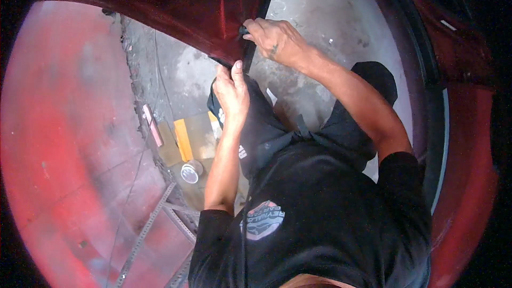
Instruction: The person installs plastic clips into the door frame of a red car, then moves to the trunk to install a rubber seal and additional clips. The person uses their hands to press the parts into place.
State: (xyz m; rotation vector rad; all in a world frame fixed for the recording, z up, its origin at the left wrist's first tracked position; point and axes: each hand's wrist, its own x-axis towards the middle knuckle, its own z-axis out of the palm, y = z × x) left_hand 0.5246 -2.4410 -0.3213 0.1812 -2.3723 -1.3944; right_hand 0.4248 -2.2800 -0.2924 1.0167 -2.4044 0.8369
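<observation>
A dark red car door (192, 10) stands open ahead of me, with a black strip along its end edge. My left hand (232, 93) is at its lower corner, thumb on top and fingers curled round the edge. Higher up the same edge, my right hand (277, 41) is closed, pinching a small black piece (244, 30) against the door's red face. Most of that piece is hidden by the fingers, so I cannot tell its kind.
Red car body with a dark door opening (426, 48) curves along the right. A red-stained surface (64, 128) fills the left. On the floor lie a yellow strip (183, 140), a pink bar (153, 125), a lidded tub (191, 172) and cardboard. A perforated metal frame (149, 224) stands lower left.
</observation>
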